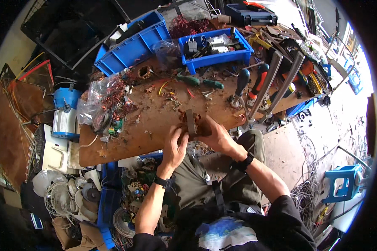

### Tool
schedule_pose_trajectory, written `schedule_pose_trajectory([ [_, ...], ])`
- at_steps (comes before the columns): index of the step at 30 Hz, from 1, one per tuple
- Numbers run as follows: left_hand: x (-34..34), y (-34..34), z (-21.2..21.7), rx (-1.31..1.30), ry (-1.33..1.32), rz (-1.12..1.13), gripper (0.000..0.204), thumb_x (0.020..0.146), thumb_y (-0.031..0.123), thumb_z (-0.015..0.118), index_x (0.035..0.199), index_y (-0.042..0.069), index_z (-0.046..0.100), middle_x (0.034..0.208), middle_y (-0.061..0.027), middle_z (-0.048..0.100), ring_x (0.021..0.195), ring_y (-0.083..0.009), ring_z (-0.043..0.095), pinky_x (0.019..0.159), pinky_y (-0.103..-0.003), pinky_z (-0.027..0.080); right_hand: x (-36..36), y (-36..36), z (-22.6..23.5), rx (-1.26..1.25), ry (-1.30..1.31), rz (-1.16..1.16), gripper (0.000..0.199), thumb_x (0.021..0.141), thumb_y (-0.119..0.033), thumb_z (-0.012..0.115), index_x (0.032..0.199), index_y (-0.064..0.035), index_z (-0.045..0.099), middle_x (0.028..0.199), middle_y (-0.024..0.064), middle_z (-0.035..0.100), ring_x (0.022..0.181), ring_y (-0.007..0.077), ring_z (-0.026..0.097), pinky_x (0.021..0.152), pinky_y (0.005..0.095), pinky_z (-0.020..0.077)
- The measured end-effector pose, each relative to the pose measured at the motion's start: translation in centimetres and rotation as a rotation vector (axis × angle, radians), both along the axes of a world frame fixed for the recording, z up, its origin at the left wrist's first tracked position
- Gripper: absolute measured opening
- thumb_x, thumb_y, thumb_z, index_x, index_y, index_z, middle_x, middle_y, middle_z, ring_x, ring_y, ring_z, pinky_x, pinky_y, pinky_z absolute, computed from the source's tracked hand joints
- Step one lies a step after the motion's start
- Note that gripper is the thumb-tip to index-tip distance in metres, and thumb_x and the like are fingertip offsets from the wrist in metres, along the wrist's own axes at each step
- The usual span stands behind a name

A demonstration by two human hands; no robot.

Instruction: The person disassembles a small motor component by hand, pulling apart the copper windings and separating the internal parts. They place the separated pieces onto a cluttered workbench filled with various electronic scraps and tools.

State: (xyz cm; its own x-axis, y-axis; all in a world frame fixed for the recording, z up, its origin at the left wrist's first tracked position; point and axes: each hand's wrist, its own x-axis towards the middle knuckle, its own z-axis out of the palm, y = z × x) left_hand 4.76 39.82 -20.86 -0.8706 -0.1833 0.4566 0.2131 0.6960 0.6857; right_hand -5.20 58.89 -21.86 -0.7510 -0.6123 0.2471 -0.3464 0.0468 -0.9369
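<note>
A grey laminated metal core with copper windings, like a motor stator or a transformer, is held on edge over the front of the wooden bench. My left hand has its fingers closed against the core's near left side. From the right, my right hand grips it, some of its fingertips hidden behind the windings. Beyond the core lie a green-handled screwdriver and another green handle. Small metal scraps and wire bits are scattered around them.
Two upright metal bars rise at the bench's right, beside screwdrivers with dark and red handles. A blue bin of parts stands behind. Tangled copper wire lies left. A blue crate of scrap sits below the bench.
</note>
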Motion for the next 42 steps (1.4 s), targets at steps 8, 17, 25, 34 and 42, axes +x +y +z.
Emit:
schedule_pose_trajectory([
  [8,-2.2,-1.8,-1.7,0.073,-0.009,-0.036,0.027,0.099,0.024,0.066,0.108,-0.001,0.068,0.102,-0.0202,0.068,0.101,-0.0438,0.063,0.122,-0.058,0.033,-1.6,-0.2,-1.1,0.079,0.016,-0.031,0.077,0.082,-0.026,0.091,0.142,0.0043,0.053,0.134,0.0299,0.063,0.124,0.0484,0.061,0.104,0.0507,0.0522],
  [17,-3.4,-1.7,-1.1,0.109,0.031,-0.097,0.031,0.1,0.027,0.068,0.112,-0.001,0.07,0.107,-0.0165,0.072,0.111,-0.0385,0.065,0.129,-0.057,0.024,-2.3,1.2,-0.9,0.057,0.191,-0.039,0.066,0.086,-0.027,0.087,0.138,0.0027,0.058,0.137,0.0276,0.061,0.131,0.0454,0.058,0.109,0.0503,0.0495],
  [25,-3.0,-2.3,-1.8,0.188,-0.031,-0.081,0.033,0.094,0.023,0.077,0.115,-0.003,0.071,0.108,-0.017,0.072,0.116,-0.0392,0.063,0.129,-0.056,0.026,-2.8,0.9,-0.7,-0.064,0.049,0.002,0.057,0.09,-0.023,0.082,0.136,0.0021,0.06,0.129,0.0252,0.066,0.12,0.0433,0.065,0.105,0.0484,0.0525],
  [34,-3.5,-3.0,-1.9,0.194,-0.041,-0.106,0.032,0.092,0.024,0.078,0.11,-0.002,0.073,0.114,-0.0192,0.07,0.114,-0.0354,0.064,0.13,-0.057,0.024,-2.9,0.7,-0.7,0.023,0.044,-0.028,0.041,0.091,-0.012,0.082,0.127,-0.0015,0.067,0.119,0.016,0.07,0.111,0.0319,0.072,0.097,0.0411,0.0569],
  [42,-2.5,-3.1,-3.0,0.412,-0.01,-0.049,0.038,0.093,0.018,0.076,0.124,-0.001,0.065,0.122,-0.0157,0.067,0.121,-0.0298,0.061,0.128,-0.052,0.027,-2.7,0.9,0.8,0.003,0.01,0.073,0.033,0.093,-0.006,0.08,0.123,-0.0011,0.068,0.115,0.0116,0.071,0.111,0.0243,0.072,0.096,0.037,0.0569],
])
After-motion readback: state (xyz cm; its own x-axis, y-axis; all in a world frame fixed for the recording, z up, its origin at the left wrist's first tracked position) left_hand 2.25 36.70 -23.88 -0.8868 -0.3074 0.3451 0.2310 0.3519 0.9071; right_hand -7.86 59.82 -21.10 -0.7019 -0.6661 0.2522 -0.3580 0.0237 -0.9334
